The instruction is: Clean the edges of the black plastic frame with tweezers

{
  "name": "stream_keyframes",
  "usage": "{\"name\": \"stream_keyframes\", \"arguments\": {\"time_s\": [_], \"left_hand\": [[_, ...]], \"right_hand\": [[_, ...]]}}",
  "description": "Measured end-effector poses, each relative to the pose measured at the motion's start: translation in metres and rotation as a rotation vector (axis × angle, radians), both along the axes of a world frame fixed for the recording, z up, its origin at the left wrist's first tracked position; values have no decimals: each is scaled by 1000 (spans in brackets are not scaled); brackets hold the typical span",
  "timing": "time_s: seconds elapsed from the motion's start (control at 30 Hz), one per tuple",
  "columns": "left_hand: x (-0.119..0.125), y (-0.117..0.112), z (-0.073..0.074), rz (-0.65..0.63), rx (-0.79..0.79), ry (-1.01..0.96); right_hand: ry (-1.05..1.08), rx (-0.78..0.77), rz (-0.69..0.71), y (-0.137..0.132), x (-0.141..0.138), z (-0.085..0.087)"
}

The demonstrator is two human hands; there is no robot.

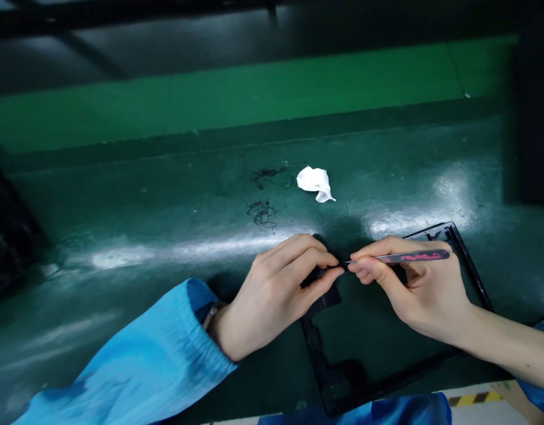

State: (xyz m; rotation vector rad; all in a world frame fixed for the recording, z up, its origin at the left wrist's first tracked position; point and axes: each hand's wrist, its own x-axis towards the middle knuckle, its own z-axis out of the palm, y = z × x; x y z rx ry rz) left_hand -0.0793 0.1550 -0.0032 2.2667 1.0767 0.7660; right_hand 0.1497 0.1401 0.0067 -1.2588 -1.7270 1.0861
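My left hand (283, 280) pinches the upper-left part of a black rectangular plastic frame (318, 354) between thumb and fingers. In my right hand (424, 289) is a slim grey metal tool (416, 257) with pink marks along its handle, held like a pen. Its narrow tip reaches the frame's edge right beside my left fingertips. Whether the tip is a blade or tweezer points cannot be made out. Both hands cover much of the frame's far side. The frame lies tilted near the front of the dark green bench, its far right corner showing behind my right hand.
A crumpled white tissue (315, 182) lies beyond my hands on the green bench top (165, 200). Left of it are a clump of dark scraps (267, 173) and thin black curls (261, 213). Dark objects stand at the left (10, 236) and right (531, 118) edges.
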Motion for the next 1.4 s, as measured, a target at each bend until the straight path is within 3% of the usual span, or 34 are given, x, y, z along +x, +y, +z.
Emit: {"name": "stream_keyframes", "arguments": {"time_s": [1.03,1.1,1.2,1.3,1.4], "left_hand": [[0,1,1,13,7,7],[0,1,3,10,-3,9],[0,2,7,-4,-40,34],[0,4,13,-29,-62,85],[1,7,17,-63,-16,129]], "right_hand": [[50,-30,-12,-2,0,-1],[50,22,-63,-2,2,1],[-82,230,-95,2,6,8],[-245,452,-62,8,8,12],[-337,557,21,12,7,9]]}}
